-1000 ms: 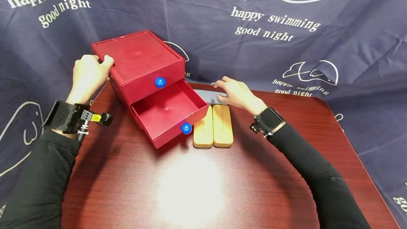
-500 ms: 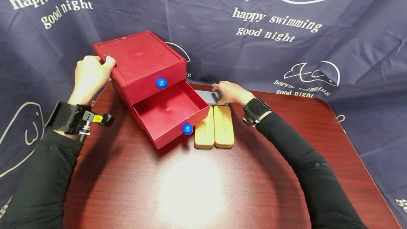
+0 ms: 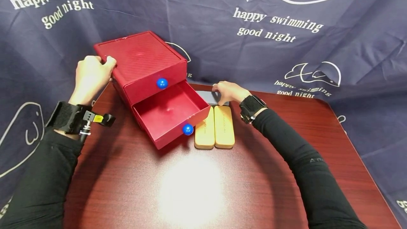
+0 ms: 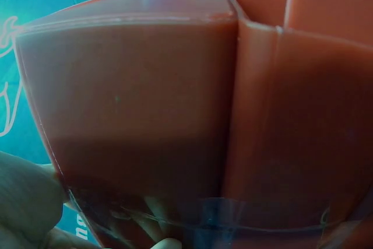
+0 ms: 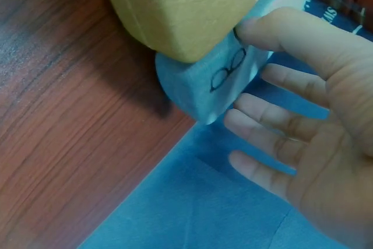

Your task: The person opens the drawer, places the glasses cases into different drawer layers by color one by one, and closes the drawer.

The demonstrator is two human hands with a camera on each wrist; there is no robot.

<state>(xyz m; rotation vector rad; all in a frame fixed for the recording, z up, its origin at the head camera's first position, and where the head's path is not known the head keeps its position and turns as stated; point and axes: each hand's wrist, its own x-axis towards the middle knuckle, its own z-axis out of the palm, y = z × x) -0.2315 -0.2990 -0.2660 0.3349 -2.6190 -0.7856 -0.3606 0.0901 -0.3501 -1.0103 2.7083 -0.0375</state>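
Note:
A red two-drawer box [image 3: 140, 57] stands at the table's back left, its lower drawer [image 3: 168, 110] pulled out and empty. Each drawer front carries a blue knob [image 3: 162, 83]. My left hand [image 3: 90, 75] grips the box's rear left top corner, and the left wrist view is filled by the box's side [image 4: 145, 86]. My right hand [image 3: 227, 91] reaches over a grey glasses case [image 3: 208, 97] by the far table edge. In the right wrist view my thumb [image 5: 274, 30] touches the grey case [image 5: 215, 80], while the fingers [image 5: 274, 115] spread beyond it, apart from it.
Two tan cases [image 3: 204, 128] [image 3: 224, 126] lie side by side just in front of the grey case, right of the open drawer. The dark wooden table [image 3: 190, 186] has a bright glare at its middle. A navy printed cloth [image 3: 286, 27] hangs behind.
My right hand has drawn in to the left and lowered over the grey case, its wrist turning. The left hand and the box have stayed put.

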